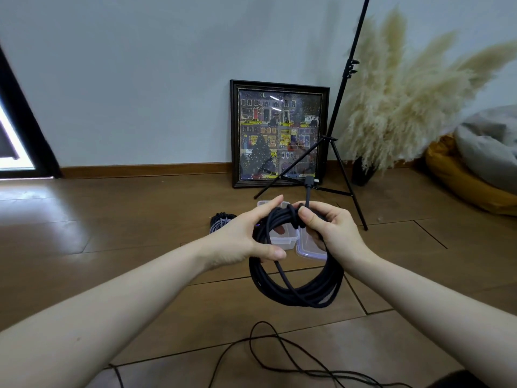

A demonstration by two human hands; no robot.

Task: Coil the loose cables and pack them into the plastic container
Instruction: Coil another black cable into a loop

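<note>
1. A thin black loose cable [268, 357] is laid in slack curves on the brown wooden plank floor [112, 247], nearer the camera than the clear plastic container [282, 236].
2. A thick black cable coil [296, 287] is held above the floor, in front of the clear plastic container and partly covering it in the view.
3. The left hand [246, 236] is placed on the left side of the coil. The thumb is pressed across the strands from the front, and the fingers are extended behind them, so the coil is pinched between thumb and fingers.
4. The right hand [327, 228] is closed on the top right of the coil. The fingers are curled around the bundled strands, where several turns of cable are wrapped crosswise around the bundle.
5. A short cable end with a dark plug [308, 186] is projected upward from the right hand's grip.
6. The clear plastic container is set open on the floor behind the coil. A translucent lid with a purple-tinted rim [310, 247] is laid just beside it on the right.
7. A second coiled bundle of dark and grey cable [221, 221] is laid on the floor to the left of the container, near it.
8. Beyond the container, a black tripod stand [338, 130] is positioned, and a dark-framed street-scene picture [278, 135] is leaned against the pale wall [140, 79].
9. Cream pampas grass in a dark vase [397, 93] is stood to the right, beyond the container.
</note>
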